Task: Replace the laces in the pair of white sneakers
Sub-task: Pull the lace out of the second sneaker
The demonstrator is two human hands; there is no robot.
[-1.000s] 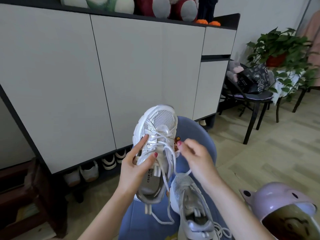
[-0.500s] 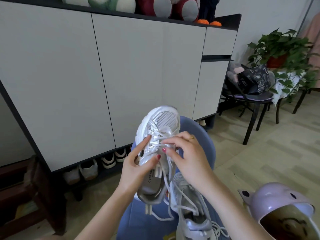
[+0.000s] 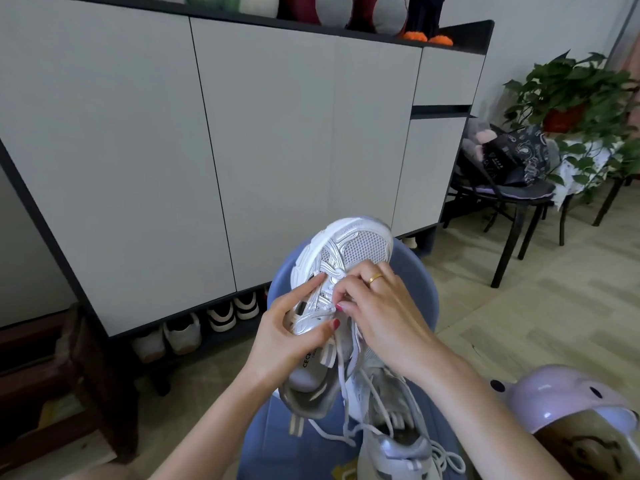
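Observation:
A white and silver sneaker [image 3: 360, 244] is held up toe-away over a blue chair. My left hand [image 3: 287, 337] grips its side near the collar, thumb across the tongue, index finger pointing along the eyelets. My right hand [image 3: 377, 306], with a gold ring, lies over the lacing area and pinches the white lace [image 3: 343, 375] at the eyelets. Loose lace ends hang down below the shoe. The second sneaker [image 3: 391, 441] lies on the chair seat under my right wrist, its laces loose.
A blue chair [image 3: 422, 289] stands right in front of me. Behind it is a tall grey shoe cabinet [image 3: 277, 133] with shoes underneath. A lilac helmet [image 3: 571, 400] sits at lower right. A black chair with bags and a potted plant [image 3: 571, 88] stand at right.
My right hand has moved from beside the shoe up onto its lacing area and closed on the lace. The sneaker has tilted slightly to the right; the left hand keeps its grip.

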